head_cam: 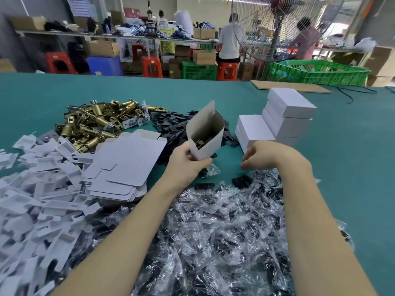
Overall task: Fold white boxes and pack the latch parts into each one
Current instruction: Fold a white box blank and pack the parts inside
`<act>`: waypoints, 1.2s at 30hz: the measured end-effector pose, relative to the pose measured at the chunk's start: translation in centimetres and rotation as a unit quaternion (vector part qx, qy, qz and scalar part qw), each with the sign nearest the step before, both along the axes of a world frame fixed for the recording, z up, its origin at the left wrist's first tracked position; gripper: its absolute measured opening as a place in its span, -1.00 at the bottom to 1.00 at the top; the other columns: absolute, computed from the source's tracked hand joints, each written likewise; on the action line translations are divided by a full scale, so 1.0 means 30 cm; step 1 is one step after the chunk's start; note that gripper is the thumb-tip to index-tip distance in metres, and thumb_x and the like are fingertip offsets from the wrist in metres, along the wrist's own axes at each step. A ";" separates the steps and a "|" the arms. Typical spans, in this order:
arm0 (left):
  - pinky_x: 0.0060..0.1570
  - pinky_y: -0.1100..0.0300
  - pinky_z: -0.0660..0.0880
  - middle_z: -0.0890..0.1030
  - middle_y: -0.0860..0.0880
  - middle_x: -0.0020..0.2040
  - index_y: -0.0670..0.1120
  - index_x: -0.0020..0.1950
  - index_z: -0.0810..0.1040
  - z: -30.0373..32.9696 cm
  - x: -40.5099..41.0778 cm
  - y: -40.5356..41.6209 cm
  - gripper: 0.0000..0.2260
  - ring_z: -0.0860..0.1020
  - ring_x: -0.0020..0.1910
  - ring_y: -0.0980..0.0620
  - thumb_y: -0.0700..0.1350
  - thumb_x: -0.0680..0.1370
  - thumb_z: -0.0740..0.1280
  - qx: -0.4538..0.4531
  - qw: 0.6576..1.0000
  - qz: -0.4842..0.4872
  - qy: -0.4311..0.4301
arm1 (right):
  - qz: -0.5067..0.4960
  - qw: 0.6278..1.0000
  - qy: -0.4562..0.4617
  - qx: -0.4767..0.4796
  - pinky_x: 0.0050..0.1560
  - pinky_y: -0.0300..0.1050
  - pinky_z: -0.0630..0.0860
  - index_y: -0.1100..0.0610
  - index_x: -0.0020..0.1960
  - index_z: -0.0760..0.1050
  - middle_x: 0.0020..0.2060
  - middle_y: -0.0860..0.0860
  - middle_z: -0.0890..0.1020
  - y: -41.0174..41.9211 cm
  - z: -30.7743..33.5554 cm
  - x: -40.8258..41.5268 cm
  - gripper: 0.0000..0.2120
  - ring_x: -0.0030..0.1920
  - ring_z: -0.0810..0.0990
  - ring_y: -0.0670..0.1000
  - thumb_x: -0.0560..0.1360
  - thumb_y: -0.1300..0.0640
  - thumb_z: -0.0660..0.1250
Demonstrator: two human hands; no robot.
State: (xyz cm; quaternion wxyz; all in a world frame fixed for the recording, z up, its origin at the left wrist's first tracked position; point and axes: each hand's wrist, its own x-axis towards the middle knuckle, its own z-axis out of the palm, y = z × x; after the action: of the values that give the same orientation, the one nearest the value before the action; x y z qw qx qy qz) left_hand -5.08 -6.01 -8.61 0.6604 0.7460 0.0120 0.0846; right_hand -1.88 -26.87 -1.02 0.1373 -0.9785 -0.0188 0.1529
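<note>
Gripped upright in left hand (188,162), above teal-covered table (342,167): open white cardboard box (206,133), brass latch part (199,143) inside. Right hand (259,154) alongside, fingers loosely curled, seemingly empty, over clear-bagged black parts (224,231). Behind, stacked closed white boxes (286,118), busy workshop.

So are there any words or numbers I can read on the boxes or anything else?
None can be read.
White boxes: blank.
Open box in the left hand: blank.
Papers on the far wall: print too blurred.
Person's shirt back: dark marks, too blurred.
</note>
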 end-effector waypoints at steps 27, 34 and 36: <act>0.02 0.28 0.59 0.65 0.16 0.06 0.03 -0.15 0.59 0.006 -0.020 0.013 -0.74 0.62 0.00 0.30 -0.33 0.45 0.51 0.106 0.992 0.007 -0.068 | 0.160 0.921 -0.259 0.242 -0.25 -0.17 0.45 -0.12 -0.21 0.74 -0.42 -0.16 0.63 0.009 0.340 -0.212 -0.91 -0.33 0.52 -0.04 0.42 0.06 0.59; 0.01 0.31 0.56 0.60 0.22 0.03 -0.20 0.06 0.60 0.004 -0.014 0.012 -0.78 0.58 0.03 0.25 -0.34 0.46 0.51 0.115 0.990 0.002 -0.083 | 0.215 0.909 -0.240 0.265 -0.46 -0.38 0.34 -0.18 -0.22 0.75 -0.32 -0.15 0.70 0.047 0.389 -0.271 -0.90 -0.45 0.42 -0.11 0.37 0.02 0.61; 0.00 0.27 0.56 0.59 0.21 0.01 -0.16 0.03 0.59 0.006 -0.017 0.012 -0.80 0.57 0.01 0.25 -0.32 0.47 0.51 0.113 0.991 0.006 -0.076 | 0.205 0.921 -0.234 0.233 -0.42 -0.36 0.48 -0.14 -0.22 0.75 -0.33 -0.14 0.72 0.065 0.377 -0.261 -0.90 -0.40 0.59 -0.18 0.39 0.05 0.61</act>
State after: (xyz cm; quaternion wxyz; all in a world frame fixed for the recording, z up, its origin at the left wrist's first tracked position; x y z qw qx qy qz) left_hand -5.60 -5.66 -8.42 0.5701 0.8074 -0.0434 0.1458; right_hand -9.72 -24.90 10.30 0.3186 -0.9016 -0.2855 -0.0647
